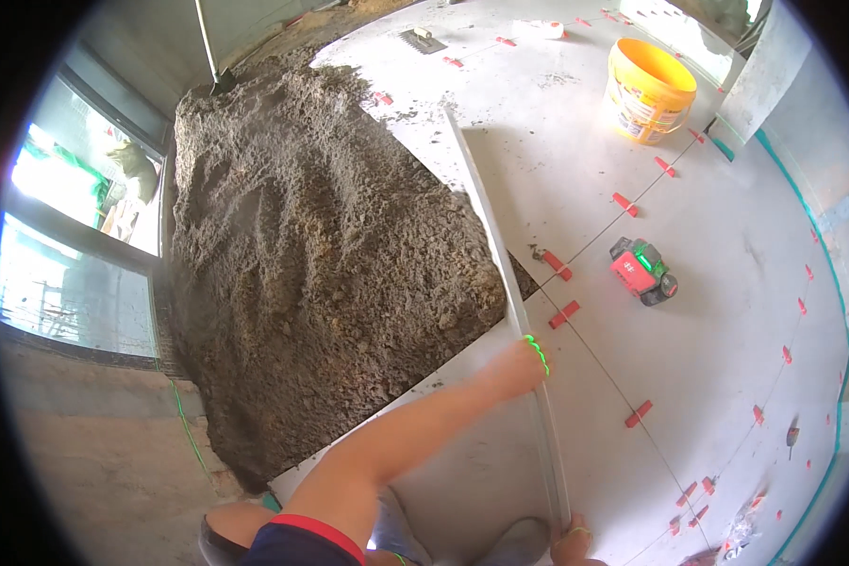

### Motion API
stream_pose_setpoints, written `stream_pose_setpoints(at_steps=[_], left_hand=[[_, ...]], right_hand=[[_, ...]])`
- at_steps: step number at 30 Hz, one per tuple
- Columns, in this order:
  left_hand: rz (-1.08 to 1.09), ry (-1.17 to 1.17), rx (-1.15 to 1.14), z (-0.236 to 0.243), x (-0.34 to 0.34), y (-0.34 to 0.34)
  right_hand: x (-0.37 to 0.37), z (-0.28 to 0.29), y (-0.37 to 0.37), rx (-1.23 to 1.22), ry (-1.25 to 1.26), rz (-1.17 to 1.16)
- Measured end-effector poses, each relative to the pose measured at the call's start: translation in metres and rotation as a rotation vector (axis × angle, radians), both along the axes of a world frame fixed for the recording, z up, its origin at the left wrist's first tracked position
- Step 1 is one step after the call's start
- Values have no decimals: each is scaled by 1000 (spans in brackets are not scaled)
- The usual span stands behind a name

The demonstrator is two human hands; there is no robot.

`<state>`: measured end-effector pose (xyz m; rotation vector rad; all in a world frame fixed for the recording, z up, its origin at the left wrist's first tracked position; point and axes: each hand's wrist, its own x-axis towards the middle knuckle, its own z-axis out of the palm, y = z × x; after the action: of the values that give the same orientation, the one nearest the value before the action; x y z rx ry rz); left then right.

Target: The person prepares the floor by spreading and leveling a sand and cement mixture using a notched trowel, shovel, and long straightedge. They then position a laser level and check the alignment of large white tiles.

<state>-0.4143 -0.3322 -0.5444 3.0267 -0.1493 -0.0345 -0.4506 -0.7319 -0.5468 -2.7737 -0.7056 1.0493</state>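
A long pale metal straightedge (486, 212) lies across the scene, from the light floor tiles at the far side down to the lower edge. My left hand (519, 366) is closed round it near its middle, and a green laser line falls across the back of that hand. At the near end my right hand (572, 544) grips the same bar, partly cut off by the lower edge. Left of the bar spreads a bed of rough grey-brown mortar (321, 245), with ridges and hollows. The bar crosses its right corner, beside the laid tiles (717, 311).
A red laser level (640, 272) stands on the tiles, right of the bar. Red levelling wedges (624, 204) line the joints. Farther back are a yellow bucket (646, 90) and a notched trowel (423, 40). A long-handled tool (208, 42) stands in the mortar's far edge, near windows.
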Motion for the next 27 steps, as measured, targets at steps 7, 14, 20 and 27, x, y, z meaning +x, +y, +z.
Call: stream_pose_setpoints(at_steps=[7, 14, 20, 27], left_hand=[[162, 29, -50, 21, -62, 63], [331, 104, -44, 24, -150, 59], [438, 273, 5, 43, -218, 63], [504, 259, -17, 60, -280, 69]], right_hand=[[19, 25, 74, 140, 77, 101], [34, 19, 86, 137, 87, 357], [33, 32, 129, 169, 55, 595], [-2, 51, 172, 175, 106, 679]])
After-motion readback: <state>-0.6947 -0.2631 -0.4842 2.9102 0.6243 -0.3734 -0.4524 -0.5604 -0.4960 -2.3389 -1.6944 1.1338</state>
